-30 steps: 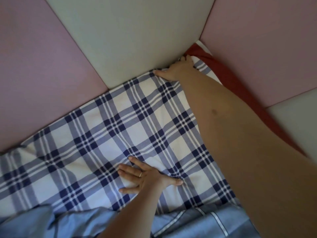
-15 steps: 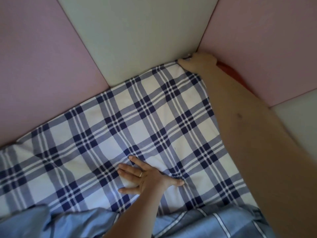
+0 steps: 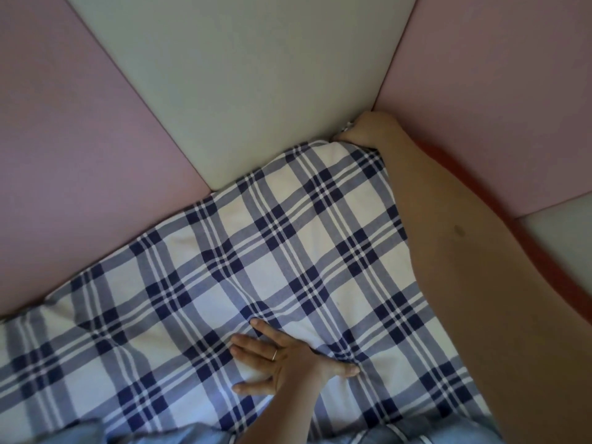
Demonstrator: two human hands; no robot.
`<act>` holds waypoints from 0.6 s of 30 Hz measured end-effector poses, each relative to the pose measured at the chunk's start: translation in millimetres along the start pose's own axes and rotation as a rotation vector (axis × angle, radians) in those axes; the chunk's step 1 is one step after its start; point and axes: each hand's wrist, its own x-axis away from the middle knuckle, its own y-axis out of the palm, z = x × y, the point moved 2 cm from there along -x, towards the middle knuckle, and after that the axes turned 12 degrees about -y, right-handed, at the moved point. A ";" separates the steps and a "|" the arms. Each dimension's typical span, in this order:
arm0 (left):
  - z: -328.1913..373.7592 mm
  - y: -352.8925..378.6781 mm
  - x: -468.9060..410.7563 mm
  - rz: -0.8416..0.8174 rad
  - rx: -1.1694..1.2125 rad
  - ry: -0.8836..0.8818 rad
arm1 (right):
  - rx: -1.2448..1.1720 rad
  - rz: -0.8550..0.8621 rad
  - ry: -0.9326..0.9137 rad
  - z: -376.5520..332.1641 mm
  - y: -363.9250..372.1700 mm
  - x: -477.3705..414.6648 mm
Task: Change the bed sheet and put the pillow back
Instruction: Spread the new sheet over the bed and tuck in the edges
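Observation:
A blue-and-white plaid bed sheet (image 3: pixel 288 251) lies spread over the mattress up to the padded wall corner. My left hand (image 3: pixel 288 360) rests flat on the sheet near the front, fingers spread, a ring on one finger. My right hand (image 3: pixel 368 129) reaches along the right side into the far corner, where it holds the sheet's corner bunched against the wall. Its fingers point down into the gap and are mostly hidden. No pillow is in view.
Padded wall panels enclose the bed: pink at the left (image 3: pixel 64 155), white in the middle (image 3: pixel 240 75), pink at the right (image 3: pixel 496 91). A red strip (image 3: pixel 480 193) shows along the right edge beside my arm. Light blue striped fabric (image 3: pixel 192 437) lies at the bottom.
My right hand has pulled the sheet's corner further into the wall corner, covering most of the red strip. The left hand has stayed pressed in place.

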 end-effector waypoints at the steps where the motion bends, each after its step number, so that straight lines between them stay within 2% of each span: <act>1: -0.2 -0.6 0.1 0.006 -0.005 0.005 | -0.043 0.034 0.003 -0.4 0.4 1.2; 5: -0.5 3.0 -0.9 0.022 0.004 0.009 | -0.149 0.230 0.015 -6.6 0.8 16.6; 7: -0.8 2.9 -0.9 0.028 0.001 0.008 | -0.079 0.200 -0.011 -20.5 -4.9 38.5; 9: -0.7 3.2 -0.6 0.032 -0.008 0.005 | 0.076 0.140 -0.158 -35.7 -7.4 76.7; 11: -3.0 3.1 1.7 0.036 -0.014 0.017 | 0.239 0.065 -0.423 -42.9 13.8 136.2; 13: -6.7 4.6 2.9 0.057 -0.019 0.065 | 0.393 -0.097 -0.569 -39.6 48.7 207.2; 16: -14.3 8.0 2.1 0.101 0.014 0.174 | 0.470 -0.266 -0.439 -15.7 76.6 251.1; 18: -21.2 9.1 0.3 0.108 0.058 0.204 | 0.405 -0.318 -0.325 -19.2 71.2 252.9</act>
